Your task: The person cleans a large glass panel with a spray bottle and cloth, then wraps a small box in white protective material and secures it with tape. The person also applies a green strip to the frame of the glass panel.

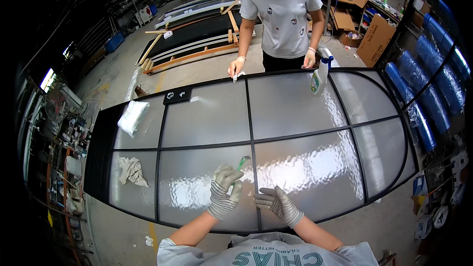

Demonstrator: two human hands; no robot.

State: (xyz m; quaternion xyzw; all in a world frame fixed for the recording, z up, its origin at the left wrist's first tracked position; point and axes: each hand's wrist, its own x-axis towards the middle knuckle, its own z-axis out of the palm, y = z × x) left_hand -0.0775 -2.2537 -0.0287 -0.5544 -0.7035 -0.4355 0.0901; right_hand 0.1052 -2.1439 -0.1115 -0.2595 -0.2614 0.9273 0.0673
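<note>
A black-framed door panel (253, 118) with textured translucent glass lies flat in front of me. My left hand (224, 191), in a pale glove with a striped cuff, is closed round a small green tool (243, 162). The tool's slim handle points up and away, and its head is too small to make out. Beside it, across a black glazing bar, my right hand (279, 203), gloved alike, hovers low over the glass. Its fingers are stretched out and the thumb stands apart, with nothing seen in it.
A crumpled cloth (132, 171) and a white packet (133, 117) lie on the panel's left part. A spray bottle (320, 79) stands at its far edge. Across from me a co-worker (283, 17) holds a white wipe. Blue-wrapped rolls (411, 98) lean at the right.
</note>
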